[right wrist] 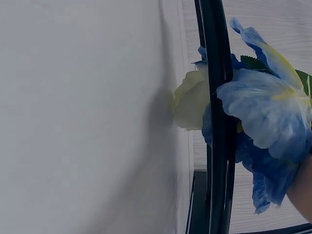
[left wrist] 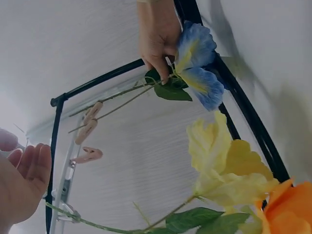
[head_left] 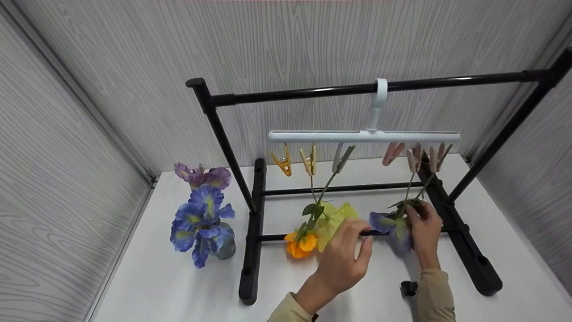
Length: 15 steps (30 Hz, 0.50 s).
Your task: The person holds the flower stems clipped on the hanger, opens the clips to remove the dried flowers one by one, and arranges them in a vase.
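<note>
My right hand pinches the leafy stem of a blue-violet iris, which hangs head down. Two stems there run up to pale pink clips on the white hanger. Behind a black bar in the right wrist view, a cream flower shows beside the blue petals. My left hand holds nothing, its fingers loosely bent in front of a yellow-green flower. Beside that hangs an orange flower; their stems rise to a pale yellow clip and a grey-green clip.
The hanger hooks over a black rack's top bar. An orange clip and a pink clip hold nothing. Left of the rack, blue and purple irises stand by a grey vase. A small black object lies near my right sleeve.
</note>
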Tool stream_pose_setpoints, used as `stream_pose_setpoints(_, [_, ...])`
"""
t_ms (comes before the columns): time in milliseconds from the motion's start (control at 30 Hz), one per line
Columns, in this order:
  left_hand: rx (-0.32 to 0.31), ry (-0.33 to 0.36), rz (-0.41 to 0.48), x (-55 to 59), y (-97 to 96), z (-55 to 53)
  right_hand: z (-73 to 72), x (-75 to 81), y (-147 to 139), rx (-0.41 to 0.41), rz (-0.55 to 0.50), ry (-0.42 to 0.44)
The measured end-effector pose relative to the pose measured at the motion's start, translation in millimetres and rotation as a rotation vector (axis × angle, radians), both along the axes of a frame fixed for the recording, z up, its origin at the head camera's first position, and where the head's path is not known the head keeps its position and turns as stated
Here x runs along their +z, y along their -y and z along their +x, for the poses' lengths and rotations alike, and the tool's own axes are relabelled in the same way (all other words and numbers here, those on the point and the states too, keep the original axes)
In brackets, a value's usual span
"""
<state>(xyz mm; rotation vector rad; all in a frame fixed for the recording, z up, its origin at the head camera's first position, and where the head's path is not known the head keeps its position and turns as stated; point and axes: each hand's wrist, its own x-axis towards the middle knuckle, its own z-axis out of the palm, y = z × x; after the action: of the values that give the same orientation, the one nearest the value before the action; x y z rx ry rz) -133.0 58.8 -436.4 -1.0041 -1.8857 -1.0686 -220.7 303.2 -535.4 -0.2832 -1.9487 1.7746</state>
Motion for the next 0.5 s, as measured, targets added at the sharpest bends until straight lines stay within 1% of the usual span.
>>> stream_pose_setpoints(67, [-0.034,0.040,-0.039,8.2,-9.7,-3.7,3.8,0.6,0,-0.027,0.011,-0.011])
stream_pose_setpoints(233, [-0.110,0.214,-0.087,30.0,-31.5,-11.1,19.6,13.8,8,-0.087,0.100,-0.094])
stream_pose_setpoints(300, [-0.119,0.257,-0.123,37.7,-39.9,-14.1,25.2,21.4,13,-0.114,0.144,-0.121])
stream_pose_setpoints(400, [-0.133,0.310,-0.184,48.2,-53.3,-19.6,28.3,27.9,16,-0.144,0.180,-0.151])
stream_pose_setpoints(467, [-0.136,0.343,-0.212,54.2,-62.1,-23.3,28.1,29.4,17,-0.165,0.206,-0.171])
stream_pose_setpoints(500, [-0.140,0.358,-0.213,56.9,-66.7,-25.1,25.6,25.4,15,-0.173,0.213,-0.178])
